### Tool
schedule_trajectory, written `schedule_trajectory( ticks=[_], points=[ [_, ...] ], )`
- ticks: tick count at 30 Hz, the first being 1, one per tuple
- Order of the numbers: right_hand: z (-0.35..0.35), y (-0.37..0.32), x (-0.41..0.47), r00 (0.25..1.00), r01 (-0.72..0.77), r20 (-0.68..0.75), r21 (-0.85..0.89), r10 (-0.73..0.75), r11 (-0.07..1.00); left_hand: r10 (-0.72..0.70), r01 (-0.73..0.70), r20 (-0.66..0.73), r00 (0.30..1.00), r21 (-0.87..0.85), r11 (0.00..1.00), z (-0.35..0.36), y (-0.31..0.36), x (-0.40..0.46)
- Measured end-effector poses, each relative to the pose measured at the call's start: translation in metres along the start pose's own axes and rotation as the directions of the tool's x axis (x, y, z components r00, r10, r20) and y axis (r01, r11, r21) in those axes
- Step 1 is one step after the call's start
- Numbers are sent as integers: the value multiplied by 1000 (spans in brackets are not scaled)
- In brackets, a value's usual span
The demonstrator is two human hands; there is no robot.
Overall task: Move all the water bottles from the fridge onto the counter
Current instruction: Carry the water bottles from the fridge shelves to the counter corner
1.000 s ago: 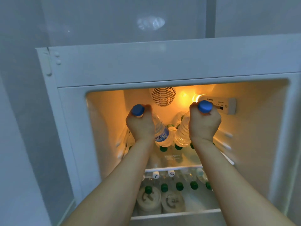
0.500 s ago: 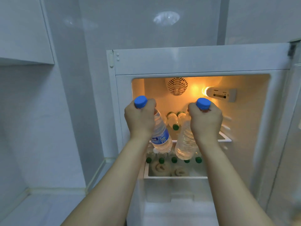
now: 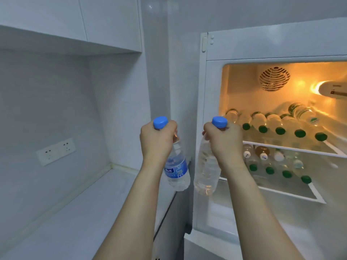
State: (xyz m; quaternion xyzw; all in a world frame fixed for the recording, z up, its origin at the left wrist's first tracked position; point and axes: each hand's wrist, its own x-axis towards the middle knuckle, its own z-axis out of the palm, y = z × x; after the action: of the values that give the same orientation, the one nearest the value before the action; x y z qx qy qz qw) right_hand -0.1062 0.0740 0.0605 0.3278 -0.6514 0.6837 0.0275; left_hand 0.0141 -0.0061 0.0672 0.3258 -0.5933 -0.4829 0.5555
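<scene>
1. The fridge [image 3: 204, 128] stands open and lit inside; every place below is told from it.
2. The left hand [image 3: 156, 140] is out in front of the wall just left of the fridge, its fingers curled round the neck of a blue-capped bottle with a blue label [image 3: 176, 170], which hangs below the fist, above the near edge of the surface [image 3: 75, 212].
3. The right hand [image 3: 223, 141] is at the fridge's left door frame, its fingers gripping the neck of a second blue-capped bottle [image 3: 205, 171], clear with no label showing, tilted slightly.
4. On the fridge's upper shelf [image 3: 293, 148] lies a row of green-capped bottles [image 3: 279, 126], caps toward the opening.
5. The lower shelf [image 3: 287, 193] holds more green-capped bottles [image 3: 270, 168], with white-capped bottles [image 3: 262, 154] behind them.
6. The surface lies left of the fridge, under a wall cupboard [image 3: 71, 25], with a socket strip [image 3: 55, 151] on the wall behind it.
</scene>
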Motion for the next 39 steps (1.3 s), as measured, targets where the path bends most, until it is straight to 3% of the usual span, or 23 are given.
schedule_trajectory(
  ticks=[7,15,19,21,26,28,39],
  points=[
    [60,18,-25,959,-100,273,84,74,991,26,5,-149,988,203,979,-61,-30,-13],
    [132,32,-93,782,-171,620,104,71,980,-60,195,-452,890,258,946,-144,-71,-54],
    [153,17,-134,723,-168,690,108,48,980,-66,252,-539,840,278,927,-184,-68,-81],
    [160,1,-169,659,-166,752,115,23,979,-35,259,-587,809,303,917,-215,-60,-102],
    [172,-29,-231,598,-170,802,138,-9,976,4,275,-655,755,323,905,-271,-38,-142],
    [176,-57,-273,536,-168,843,157,-44,973,32,285,-706,708,326,902,-312,-20,-171],
    [178,-153,-413,410,-236,901,252,-140,939,66,328,-797,601,321,888,-437,52,-279]
  ],
)
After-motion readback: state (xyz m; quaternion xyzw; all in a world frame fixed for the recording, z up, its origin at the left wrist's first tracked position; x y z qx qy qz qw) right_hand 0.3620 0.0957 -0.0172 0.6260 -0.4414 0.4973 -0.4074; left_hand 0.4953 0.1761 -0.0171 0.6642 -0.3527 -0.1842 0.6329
